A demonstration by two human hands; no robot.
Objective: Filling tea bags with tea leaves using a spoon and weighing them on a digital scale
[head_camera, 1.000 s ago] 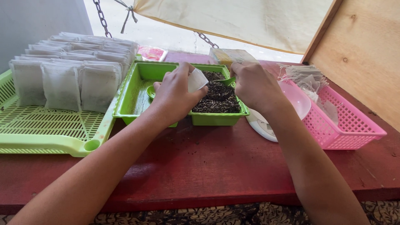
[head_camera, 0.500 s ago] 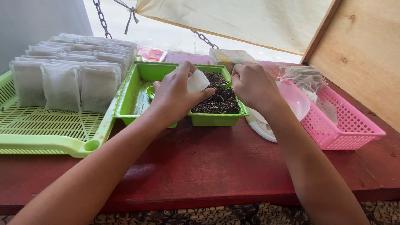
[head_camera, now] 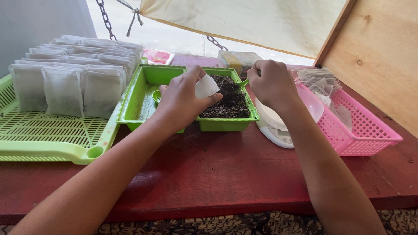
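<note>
Left to right: my left hand (head_camera: 183,101) pinches a small white sachet (head_camera: 206,86) between thumb and fingers, mouth tilted up and right, held over the green tray (head_camera: 139,114) just left of the dark loose tea (head_camera: 230,100). My right hand (head_camera: 272,85) is clenched on the handle of a green spoon (head_camera: 242,83), bowl dipping left into the tea. Spoon tip sits just right of the sachet, near but apart; right hand nearer the tea. Both hover above the red table (head_camera: 217,174), filled sachets (head_camera: 65,82) far left.
</note>
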